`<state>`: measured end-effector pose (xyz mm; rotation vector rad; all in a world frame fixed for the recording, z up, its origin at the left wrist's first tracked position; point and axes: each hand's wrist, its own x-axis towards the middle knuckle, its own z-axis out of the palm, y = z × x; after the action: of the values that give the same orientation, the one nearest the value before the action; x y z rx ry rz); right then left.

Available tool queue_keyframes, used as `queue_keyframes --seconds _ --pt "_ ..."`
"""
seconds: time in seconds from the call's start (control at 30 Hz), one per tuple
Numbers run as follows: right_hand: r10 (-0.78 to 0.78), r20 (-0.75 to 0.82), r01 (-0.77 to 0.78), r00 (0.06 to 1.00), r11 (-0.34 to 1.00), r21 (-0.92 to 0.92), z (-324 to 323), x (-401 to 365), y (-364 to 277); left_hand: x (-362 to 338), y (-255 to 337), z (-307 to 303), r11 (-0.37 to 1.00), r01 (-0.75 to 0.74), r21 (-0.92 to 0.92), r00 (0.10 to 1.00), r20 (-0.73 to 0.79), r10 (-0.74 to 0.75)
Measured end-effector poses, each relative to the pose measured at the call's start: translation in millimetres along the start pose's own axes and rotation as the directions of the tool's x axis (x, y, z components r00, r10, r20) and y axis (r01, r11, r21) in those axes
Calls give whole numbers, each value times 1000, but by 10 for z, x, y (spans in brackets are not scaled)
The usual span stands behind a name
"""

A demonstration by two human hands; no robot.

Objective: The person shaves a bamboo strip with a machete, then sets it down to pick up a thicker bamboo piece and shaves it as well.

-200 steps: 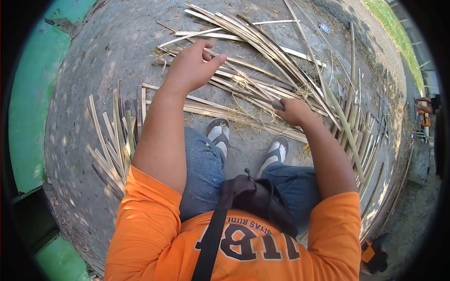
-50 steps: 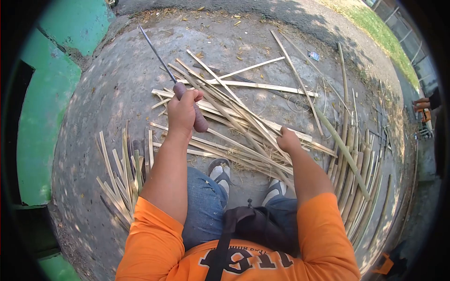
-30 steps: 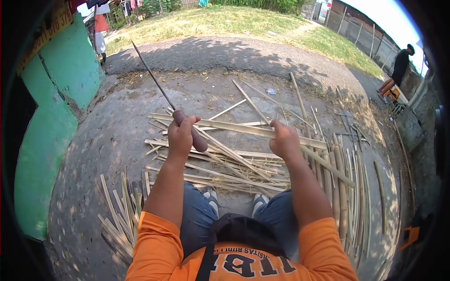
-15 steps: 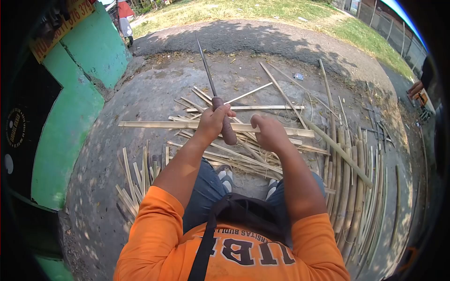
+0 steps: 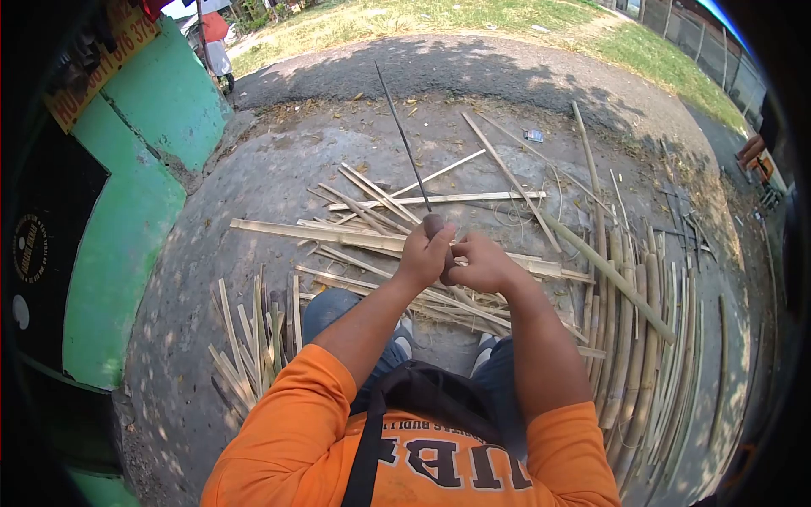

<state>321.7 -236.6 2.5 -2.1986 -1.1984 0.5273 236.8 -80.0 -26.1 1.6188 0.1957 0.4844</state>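
My left hand (image 5: 425, 256) is closed around the brown handle (image 5: 433, 224) of a long, thin-bladed machete (image 5: 403, 131). Its dark blade points up and away, seen almost edge-on. Right beside it, my right hand (image 5: 484, 264) is closed, its fingers close against the handle's lower part. A long split bamboo strip (image 5: 317, 234) runs crosswise under both hands, and my right hand appears to grip it, though the contact is partly hidden. Below and beyond the hands, more split bamboo strips (image 5: 397, 279) lie in a loose pile on the ground.
Bamboo poles (image 5: 621, 355) lie bundled at the right, with one greenish pole (image 5: 612, 275) slanting across them. Short split pieces (image 5: 241, 338) stand at the left near a green wall (image 5: 127, 253). A small packet (image 5: 534, 135) lies near the road (image 5: 439, 68). Another person's hand shows far right.
The machete and my left hand have moved right and slightly down, closing the gap to my right hand. The bamboo strip has tilted, its right end lower.
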Motion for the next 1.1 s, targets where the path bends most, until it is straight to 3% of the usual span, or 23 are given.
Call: queue_keyframes --seconds 0.17,0.37,0.47,0.57,0.8,0.9,0.93,1.0,1.1 --pt "-14 -12 13 1000 997 -76 -3 5 -49 5 48 126 998 -12 59 1000 12 12" --pt "-98 -154 66 983 978 -197 135 39 -64 53 22 70 998 -30 61 999 47 27" --pt "-120 -343 0 932 944 -330 127 -41 -328 118 74 15 1000 -17 -7 1000 11 17" --pt "-140 -517 -25 845 954 -299 171 -9 -386 166 158 -54 995 40 -87 999 40 -37" --pt "-257 -569 63 781 939 -338 225 61 -376 150 73 -147 988 117 -99 993 8 -116" --pt "-246 -554 46 795 936 -349 241 100 -335 210 27 -274 981 177 -84 981 99 -168" --pt "-217 -542 18 812 937 -348 227 108 -303 209 123 -358 975 117 191 975 166 -149" --pt "-137 -529 -43 837 948 -314 203 143 -212 152 381 -663 747 -79 660 940 299 -164" --pt "13 -543 -122 840 979 -165 166 176 -102 -84 651 -1139 392 -166 905 924 282 -260"
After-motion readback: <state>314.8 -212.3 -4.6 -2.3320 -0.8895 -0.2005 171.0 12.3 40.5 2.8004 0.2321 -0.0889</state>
